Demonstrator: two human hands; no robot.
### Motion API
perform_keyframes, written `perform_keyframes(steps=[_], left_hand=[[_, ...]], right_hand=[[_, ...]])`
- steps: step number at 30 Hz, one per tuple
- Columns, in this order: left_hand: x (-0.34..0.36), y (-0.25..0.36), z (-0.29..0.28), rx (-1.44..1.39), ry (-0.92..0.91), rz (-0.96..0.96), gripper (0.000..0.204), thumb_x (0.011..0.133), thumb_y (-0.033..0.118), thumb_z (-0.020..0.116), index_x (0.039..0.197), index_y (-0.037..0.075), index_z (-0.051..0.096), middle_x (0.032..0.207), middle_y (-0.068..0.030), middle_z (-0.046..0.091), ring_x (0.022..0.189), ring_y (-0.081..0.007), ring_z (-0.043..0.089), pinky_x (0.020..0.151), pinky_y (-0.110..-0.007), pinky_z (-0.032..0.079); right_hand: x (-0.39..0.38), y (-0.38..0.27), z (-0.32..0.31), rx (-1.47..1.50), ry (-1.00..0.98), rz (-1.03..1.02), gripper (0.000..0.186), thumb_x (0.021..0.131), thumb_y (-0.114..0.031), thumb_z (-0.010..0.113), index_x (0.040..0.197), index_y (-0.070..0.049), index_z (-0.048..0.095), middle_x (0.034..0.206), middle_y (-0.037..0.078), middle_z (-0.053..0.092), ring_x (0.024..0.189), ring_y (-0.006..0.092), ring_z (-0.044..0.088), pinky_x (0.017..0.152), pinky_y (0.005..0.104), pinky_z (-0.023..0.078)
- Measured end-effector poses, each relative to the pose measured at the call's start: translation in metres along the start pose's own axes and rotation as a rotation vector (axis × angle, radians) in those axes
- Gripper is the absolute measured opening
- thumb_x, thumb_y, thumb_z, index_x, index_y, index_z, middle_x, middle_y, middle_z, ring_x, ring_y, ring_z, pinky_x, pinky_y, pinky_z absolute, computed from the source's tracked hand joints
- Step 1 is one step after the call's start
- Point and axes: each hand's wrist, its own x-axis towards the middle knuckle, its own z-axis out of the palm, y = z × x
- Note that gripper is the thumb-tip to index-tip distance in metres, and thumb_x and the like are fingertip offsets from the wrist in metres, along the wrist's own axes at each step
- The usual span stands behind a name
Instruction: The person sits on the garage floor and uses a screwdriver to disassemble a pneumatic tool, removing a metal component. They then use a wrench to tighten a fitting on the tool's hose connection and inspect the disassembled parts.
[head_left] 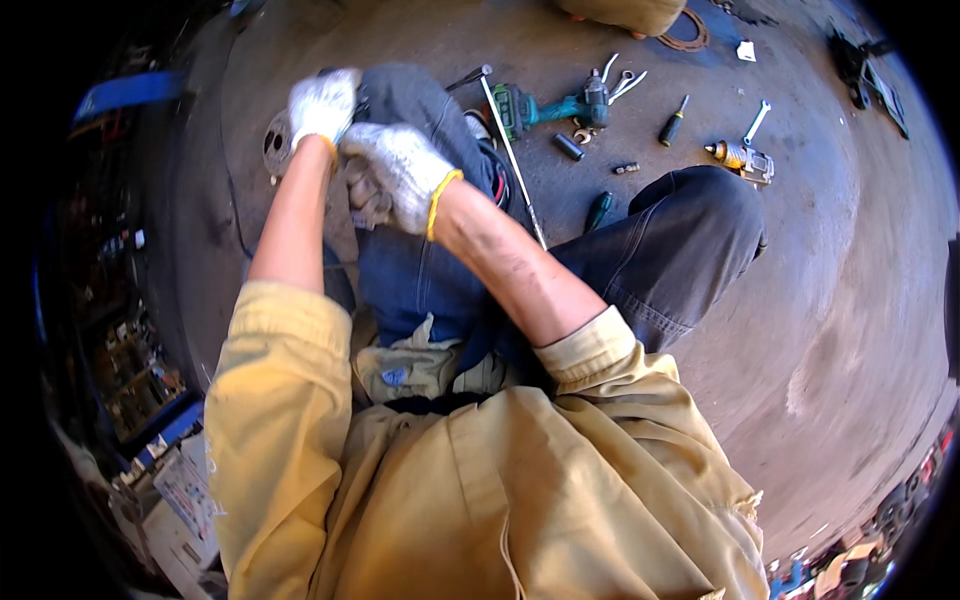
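Note:
My left hand [322, 108], in a white knit glove, is closed on something I cannot make out, above my bent knee. Just below and right of it, my gloved right hand [392, 180] has its fingers curled down over my thigh; what they hold is hidden. A round metal part with dark holes [274, 160] shows beside my left wrist. A long steel bar [513, 155] lies to the right of my leg, next to a green cordless impact tool [515, 112].
On the floor are several wrenches [755, 125], a dark socket [568, 146], screwdrivers [670, 127], a yellow-and-silver impact gun [740, 160] and a rusty ring [685, 42]. A black stand [870, 80] sits far right. Shelving with small parts [145, 370] lines the left edge. My knee [700, 230] extends rightward.

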Motion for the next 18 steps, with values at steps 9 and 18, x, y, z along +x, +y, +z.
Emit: perform_keyframes(steps=[9, 18], left_hand=[[0.026, 0.028, 0.015, 0.130, -0.109, -0.124, 0.049, 0.099, 0.038, 0.044, 0.131, 0.001, 0.050, 0.102, -0.0181, 0.070, 0.074, -0.0317, 0.071, 0.057, -0.045, 0.055], [0.024, 0.041, -0.038, -0.327, -0.136, -0.566, 0.047, 0.090, 0.037, 0.036, 0.108, 0.007, 0.069, 0.121, -0.0187, 0.061, 0.109, -0.0382, 0.060, 0.093, -0.048, 0.048]], right_hand=[[-0.019, -0.010, -0.008, -1.496, 0.441, -0.550, 0.032, 0.085, -0.026, 0.054, 0.097, 0.001, 0.067, 0.094, 0.030, 0.065, 0.090, 0.0411, 0.065, 0.080, 0.0454, 0.052], [-0.044, -0.004, -0.009, -2.127, 0.555, -0.872, 0.022, 0.085, -0.014, 0.056, 0.098, 0.000, 0.067, 0.092, 0.018, 0.070, 0.081, 0.0318, 0.071, 0.067, 0.0405, 0.056]])
